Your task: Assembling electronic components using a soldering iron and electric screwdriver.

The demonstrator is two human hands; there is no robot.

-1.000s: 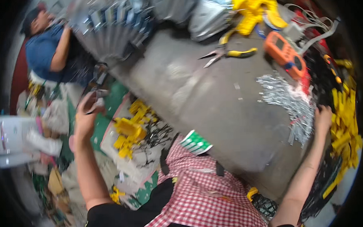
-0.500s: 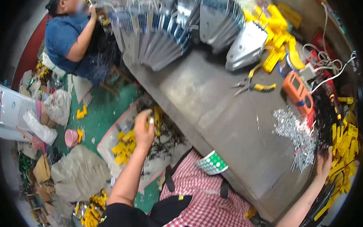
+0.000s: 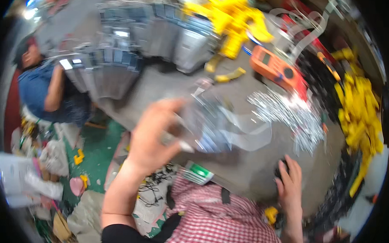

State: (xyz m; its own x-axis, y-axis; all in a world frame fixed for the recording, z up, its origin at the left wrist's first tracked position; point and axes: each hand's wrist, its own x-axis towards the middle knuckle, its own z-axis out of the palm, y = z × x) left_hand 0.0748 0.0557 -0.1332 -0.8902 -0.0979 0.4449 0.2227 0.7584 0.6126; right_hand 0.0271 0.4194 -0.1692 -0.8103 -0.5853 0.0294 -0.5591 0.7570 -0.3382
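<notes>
My left hand [image 3: 154,133] is raised over the near left part of the grey worktable, its thumb and fingers curled around the edge of a see-through, greyish-blue item [image 3: 209,123]. That item is smeared by motion; a pale translucent band trails from its right side. White coverings show on the fingertips. My right hand [image 3: 289,180] is low over the table's near right part, fingers bent around a small dark piece [image 3: 282,167] whose kind I cannot make out. Beyond it lies a heap of silver screws or pins [image 3: 288,118].
Grey panelled units [image 3: 111,73] stand in rows at the back left, beside yellow plastic parts [image 3: 231,21]. An orange multimeter [image 3: 274,67] and yellow-handled pliers [image 3: 230,75] lie on the table [image 3: 243,162]. More yellow parts [image 3: 359,111] are heaped right. A person [image 3: 52,92] sits at left.
My left hand has come up from beside the yellow parts below the table to above it, now with the see-through item. My right hand has moved left from the table's right edge. The view has shifted.
</notes>
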